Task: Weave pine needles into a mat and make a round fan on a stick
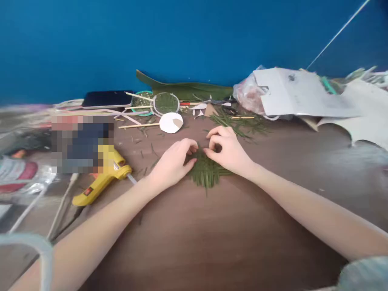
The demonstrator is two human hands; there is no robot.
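Note:
A small mat of woven green leaf strips [206, 173] lies flat on the brown table, its loose ends fanning toward me. My left hand [174, 161] rests at the mat's left edge, fingers curled and thumb against the strips. On the opposite side, my right hand [228, 151] bends thumb and forefinger together in a pinch at the mat's top right. The strip ends between my fingertips are small and partly hidden. Just behind my right hand is a loose pile of thin green strips [239, 126].
A yellow glue gun [106, 178] lies to my left. Behind are a phone [107, 99], a white disc on a stick [171, 123], a round green-filled frame [166, 104] and a long leaf [194, 89]. White cut card [306, 95] and a plastic bag [248, 95] sit at back right.

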